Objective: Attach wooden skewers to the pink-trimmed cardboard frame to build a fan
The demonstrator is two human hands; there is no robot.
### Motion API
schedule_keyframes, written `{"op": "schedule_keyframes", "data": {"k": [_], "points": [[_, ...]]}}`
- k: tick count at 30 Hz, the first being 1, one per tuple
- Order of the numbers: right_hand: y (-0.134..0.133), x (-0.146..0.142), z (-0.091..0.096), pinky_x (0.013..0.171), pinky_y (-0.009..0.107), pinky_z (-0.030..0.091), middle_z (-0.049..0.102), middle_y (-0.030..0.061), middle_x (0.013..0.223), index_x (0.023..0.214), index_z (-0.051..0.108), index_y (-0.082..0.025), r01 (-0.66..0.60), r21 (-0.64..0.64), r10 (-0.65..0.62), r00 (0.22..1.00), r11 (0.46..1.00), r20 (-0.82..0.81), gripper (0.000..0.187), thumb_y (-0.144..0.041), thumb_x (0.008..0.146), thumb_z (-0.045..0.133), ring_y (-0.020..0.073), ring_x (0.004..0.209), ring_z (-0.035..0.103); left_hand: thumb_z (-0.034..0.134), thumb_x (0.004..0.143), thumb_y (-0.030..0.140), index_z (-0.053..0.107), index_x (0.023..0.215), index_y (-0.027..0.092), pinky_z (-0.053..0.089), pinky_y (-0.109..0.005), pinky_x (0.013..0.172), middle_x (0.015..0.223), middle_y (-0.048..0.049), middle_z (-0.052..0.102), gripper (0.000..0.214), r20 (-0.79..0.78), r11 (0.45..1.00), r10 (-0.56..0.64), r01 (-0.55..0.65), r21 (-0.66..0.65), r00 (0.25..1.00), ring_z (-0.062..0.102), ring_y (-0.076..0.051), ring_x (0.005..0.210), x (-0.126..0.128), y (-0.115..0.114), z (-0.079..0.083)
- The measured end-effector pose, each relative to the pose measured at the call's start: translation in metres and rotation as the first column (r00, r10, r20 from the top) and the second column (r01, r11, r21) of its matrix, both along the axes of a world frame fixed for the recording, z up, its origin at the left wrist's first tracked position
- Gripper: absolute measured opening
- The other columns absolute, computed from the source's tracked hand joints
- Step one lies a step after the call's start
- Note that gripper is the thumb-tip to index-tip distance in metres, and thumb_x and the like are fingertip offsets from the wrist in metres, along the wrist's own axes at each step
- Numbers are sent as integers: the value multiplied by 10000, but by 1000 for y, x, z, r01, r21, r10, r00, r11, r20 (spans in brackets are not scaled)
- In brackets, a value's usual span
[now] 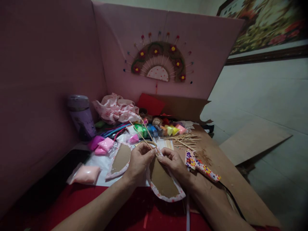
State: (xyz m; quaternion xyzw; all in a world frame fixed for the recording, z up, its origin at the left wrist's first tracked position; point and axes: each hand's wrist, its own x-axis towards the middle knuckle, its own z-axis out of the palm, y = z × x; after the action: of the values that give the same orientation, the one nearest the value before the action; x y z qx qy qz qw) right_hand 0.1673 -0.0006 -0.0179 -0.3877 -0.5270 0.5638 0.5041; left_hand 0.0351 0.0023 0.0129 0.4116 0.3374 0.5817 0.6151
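My left hand (137,162) pinches thin wooden skewers (141,133) that slant up and away, their lower ends meeting at the fingertips. My right hand (175,163) is closed, thumb and fingers on the top end of a half-round cardboard piece (163,181) with a pale spotted fabric edge. The skewer ends lie against that top end; the exact contact is hidden by the fingers. To the left of my left hand lies a second fabric-edged cardboard piece (121,158). A flower-patterned glue gun (202,167) rests right of my right hand.
Behind the hands lie bags of coloured clay (141,130), loose skewers (186,140) and crumpled pink fabric (117,109). A purple tumbler (83,117) stands left. A pink board (115,48) with a decorated fan (157,59) rises behind. The glue gun's cord (232,195) runs toward the lower right.
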Motion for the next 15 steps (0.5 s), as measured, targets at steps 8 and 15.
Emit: {"op": "schedule_keyframes", "data": {"k": [8, 15], "points": [[2, 2, -3, 465, 202, 269, 458, -55, 531, 689, 528, -162, -52, 7, 53, 998, 999, -43, 221, -340, 694, 659, 68, 459, 364, 723, 553, 184, 538, 599, 124, 342, -172, 486, 549, 21, 567, 200, -19, 1000, 7, -7, 2, 1000, 454, -62, 501, -1, 0, 2], [3, 3, -7, 477, 202, 289, 470, -49, 546, 706, 533, -161, -69, -2, 68, 995, 998, -69, 205, -324, 701, 658, 72, 479, 385, 720, 563, 191, 537, 595, 128, 328, -172, 475, 537, 30, 549, 197, -20, 1000, 5, -5, 8, 1000, 438, -57, 489, -2, 0, -1]]}}
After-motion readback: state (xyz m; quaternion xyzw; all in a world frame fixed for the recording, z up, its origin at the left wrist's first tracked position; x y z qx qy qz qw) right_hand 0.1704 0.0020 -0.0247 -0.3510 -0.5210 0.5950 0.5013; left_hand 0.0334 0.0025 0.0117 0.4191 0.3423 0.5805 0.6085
